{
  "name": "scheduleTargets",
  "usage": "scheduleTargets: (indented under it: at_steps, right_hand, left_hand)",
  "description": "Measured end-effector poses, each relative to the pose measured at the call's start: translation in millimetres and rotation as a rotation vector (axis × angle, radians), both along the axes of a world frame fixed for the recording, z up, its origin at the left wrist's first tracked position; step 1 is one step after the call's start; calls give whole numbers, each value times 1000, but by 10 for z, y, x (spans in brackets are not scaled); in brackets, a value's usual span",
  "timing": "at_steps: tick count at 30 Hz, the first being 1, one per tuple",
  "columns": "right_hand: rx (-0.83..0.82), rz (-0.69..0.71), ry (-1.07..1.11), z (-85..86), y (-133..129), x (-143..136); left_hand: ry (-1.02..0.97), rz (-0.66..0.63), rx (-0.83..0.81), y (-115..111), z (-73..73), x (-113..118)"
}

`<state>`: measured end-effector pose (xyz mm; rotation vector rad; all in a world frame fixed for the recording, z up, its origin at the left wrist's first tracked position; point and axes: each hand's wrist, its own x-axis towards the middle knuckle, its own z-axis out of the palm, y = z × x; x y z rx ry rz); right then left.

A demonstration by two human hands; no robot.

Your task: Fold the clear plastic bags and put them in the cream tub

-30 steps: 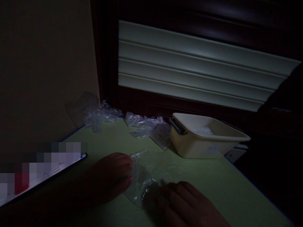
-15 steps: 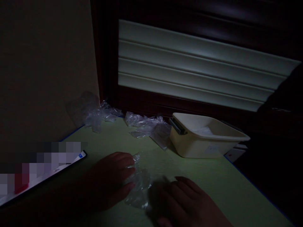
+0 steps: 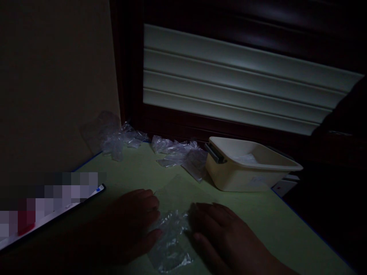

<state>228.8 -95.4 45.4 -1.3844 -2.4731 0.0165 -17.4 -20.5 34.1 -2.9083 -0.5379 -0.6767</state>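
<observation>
A clear plastic bag (image 3: 172, 248), crinkled and shiny, lies on the table between my two hands. Its thin, flatter part (image 3: 179, 189) stretches toward the far side. My left hand (image 3: 140, 219) rests at the bag's left edge, fingers slightly bent and thumb apart from them. On the other side, my right hand (image 3: 223, 233) lies palm down with fingers stretched along the bag's right edge. Both hands seem to touch the plastic, but the dim light hides the exact contact.
A cream plastic bin (image 3: 241, 177) with dark handles stands at the back right, some clear plastic inside. Crumpled clear bags (image 3: 174, 147) lie along the back edge, with more plastic (image 3: 114, 145) in the left corner. A lit screen (image 3: 71, 204) sits at left.
The bag now lies flatter and spreads both nearer to me and farther back. My right hand has moved up and left with its fingers straighter; my left hand has shifted slightly left.
</observation>
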Motion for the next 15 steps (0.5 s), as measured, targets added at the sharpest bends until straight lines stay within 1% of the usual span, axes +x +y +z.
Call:
scheduleTargets:
  at_steps: [3, 6, 8, 11, 15]
  right_hand:
    - [-43, 12, -54, -22, 14, 6]
    - [-107, 33, -91, -33, 17, 11]
    - [-127, 23, -74, -13, 18, 12]
    - [-110, -4, -27, 21, 27, 14]
    - [-51, -41, -5, 10, 46, 31]
  left_hand:
    - [-109, 3, 18, 59, -57, -23]
    - [-137, -17, -32, 121, -80, -4]
    - [-101, -24, -85, 128, -56, 20]
    - [-47, -19, -111, 70, 25, 42]
    - [-14, -42, -47, -44, 110, 39]
